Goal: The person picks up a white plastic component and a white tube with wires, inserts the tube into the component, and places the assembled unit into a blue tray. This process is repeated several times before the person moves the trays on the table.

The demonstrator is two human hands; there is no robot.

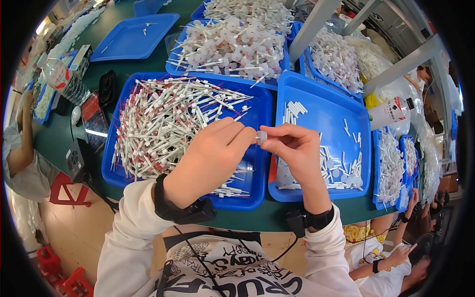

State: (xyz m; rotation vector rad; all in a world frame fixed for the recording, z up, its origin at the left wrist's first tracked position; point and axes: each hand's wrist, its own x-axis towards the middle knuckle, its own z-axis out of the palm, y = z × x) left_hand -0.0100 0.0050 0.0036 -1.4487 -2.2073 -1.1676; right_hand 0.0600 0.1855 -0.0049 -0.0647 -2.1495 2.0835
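Over the gap between two blue trays, my hands meet fingertip to fingertip. My right hand (297,148) pinches a small translucent white disc (262,136) between thumb and forefinger. My left hand (210,156) is closed in a pinch against the disc's left side; its fingers hide most of what they hold. Beneath it, a deep blue tray (260,190) holds a heap of thin white sticks (158,123) with red strands. Under my right hand, a lighter blue tray (316,116) carries short white tubes (295,110) and loose discs (337,173).
Behind, a blue tray (173,67) is piled with white sticks bearing discs (230,47). A shallow blue tray (133,37), a plastic bottle (62,79) and a phone (94,121) lie left. A white bottle (391,113) and grey metal posts (312,29) stand right. People sit at both sides.
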